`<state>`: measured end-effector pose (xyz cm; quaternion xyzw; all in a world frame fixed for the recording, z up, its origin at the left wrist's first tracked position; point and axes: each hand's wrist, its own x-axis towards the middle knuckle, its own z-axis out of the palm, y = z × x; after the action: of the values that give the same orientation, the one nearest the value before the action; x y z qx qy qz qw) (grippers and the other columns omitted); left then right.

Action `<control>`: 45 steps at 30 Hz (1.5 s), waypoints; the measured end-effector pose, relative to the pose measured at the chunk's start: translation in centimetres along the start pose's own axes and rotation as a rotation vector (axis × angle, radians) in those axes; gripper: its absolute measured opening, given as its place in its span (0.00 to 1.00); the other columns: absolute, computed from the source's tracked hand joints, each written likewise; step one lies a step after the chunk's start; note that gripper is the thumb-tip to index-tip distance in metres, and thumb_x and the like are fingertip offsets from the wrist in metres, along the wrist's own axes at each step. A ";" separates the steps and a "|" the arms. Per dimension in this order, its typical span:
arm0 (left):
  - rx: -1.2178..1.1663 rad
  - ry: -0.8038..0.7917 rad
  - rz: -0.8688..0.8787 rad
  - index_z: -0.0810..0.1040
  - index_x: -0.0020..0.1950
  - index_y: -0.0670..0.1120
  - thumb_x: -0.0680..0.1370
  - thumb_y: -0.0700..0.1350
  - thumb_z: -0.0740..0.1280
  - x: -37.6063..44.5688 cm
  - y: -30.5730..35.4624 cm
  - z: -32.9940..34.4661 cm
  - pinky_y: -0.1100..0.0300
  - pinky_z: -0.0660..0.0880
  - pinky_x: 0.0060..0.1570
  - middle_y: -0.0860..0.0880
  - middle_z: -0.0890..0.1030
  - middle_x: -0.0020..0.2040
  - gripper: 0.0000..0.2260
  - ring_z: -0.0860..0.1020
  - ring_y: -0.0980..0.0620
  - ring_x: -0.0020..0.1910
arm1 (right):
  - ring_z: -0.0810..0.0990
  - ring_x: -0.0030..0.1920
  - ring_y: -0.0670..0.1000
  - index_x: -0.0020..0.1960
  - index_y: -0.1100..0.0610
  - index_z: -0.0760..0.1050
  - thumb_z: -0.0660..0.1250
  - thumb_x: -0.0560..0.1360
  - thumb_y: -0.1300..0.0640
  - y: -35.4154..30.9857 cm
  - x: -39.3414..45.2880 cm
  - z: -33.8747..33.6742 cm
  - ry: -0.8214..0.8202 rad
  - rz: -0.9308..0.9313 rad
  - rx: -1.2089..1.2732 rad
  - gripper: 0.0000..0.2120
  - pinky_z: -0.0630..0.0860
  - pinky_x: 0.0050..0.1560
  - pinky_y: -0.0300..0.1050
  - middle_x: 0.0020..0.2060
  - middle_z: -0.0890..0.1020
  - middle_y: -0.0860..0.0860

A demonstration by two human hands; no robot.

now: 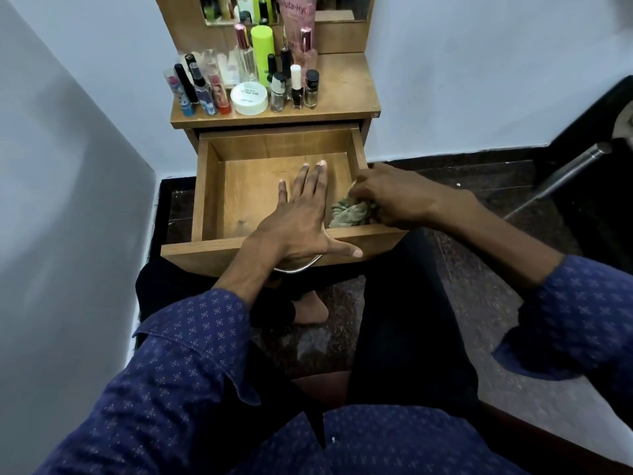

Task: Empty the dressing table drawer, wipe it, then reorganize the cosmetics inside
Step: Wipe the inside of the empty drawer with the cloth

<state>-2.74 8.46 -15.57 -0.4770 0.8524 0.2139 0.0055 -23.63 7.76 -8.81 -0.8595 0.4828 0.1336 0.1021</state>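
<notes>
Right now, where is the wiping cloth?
The cloth is inside the open drawer, in its front right corner, bunched up in the right hand, just right of the flat left hand.

Right hand [394,197] hides most of the cloth [349,214].

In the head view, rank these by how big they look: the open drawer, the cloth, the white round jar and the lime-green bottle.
1. drawer, by far the largest.
2. cloth, partly hidden by the right hand, so unsure.
3. lime-green bottle and white round jar look alike; the bottle stands farther back.
</notes>
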 end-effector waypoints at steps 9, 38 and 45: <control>-0.037 -0.098 -0.038 0.25 0.81 0.42 0.63 0.82 0.68 0.7 1.6 0.3 0.35 0.31 0.79 0.47 0.27 0.83 0.73 0.24 0.46 0.80 | 0.82 0.52 0.61 0.55 0.60 0.85 0.68 0.76 0.64 2.7 3.1 1.8 0.509 0.284 0.269 0.11 0.78 0.48 0.50 0.54 0.81 0.57; -0.030 -0.002 -0.030 0.27 0.82 0.41 0.64 0.85 0.63 0.1 1.6 -0.3 0.35 0.32 0.80 0.44 0.29 0.84 0.72 0.25 0.47 0.81 | 0.81 0.53 0.64 0.54 0.63 0.81 0.64 0.77 0.68 1.4 7.1 1.6 0.534 0.372 0.097 0.09 0.75 0.48 0.54 0.54 0.82 0.62; 0.001 0.025 -0.040 0.28 0.82 0.41 0.64 0.87 0.59 -0.5 0.5 -0.7 0.37 0.33 0.80 0.44 0.29 0.84 0.71 0.26 0.47 0.81 | 0.86 0.48 0.55 0.55 0.54 0.88 0.73 0.70 0.66 0.5 -2.7 2.1 0.362 0.304 0.414 0.16 0.73 0.46 0.32 0.49 0.88 0.57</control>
<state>-2.74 8.90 -14.66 -0.4966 0.8429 0.2074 -0.0007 -25.67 10.31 -9.98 -0.7482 0.6330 -0.1092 0.1661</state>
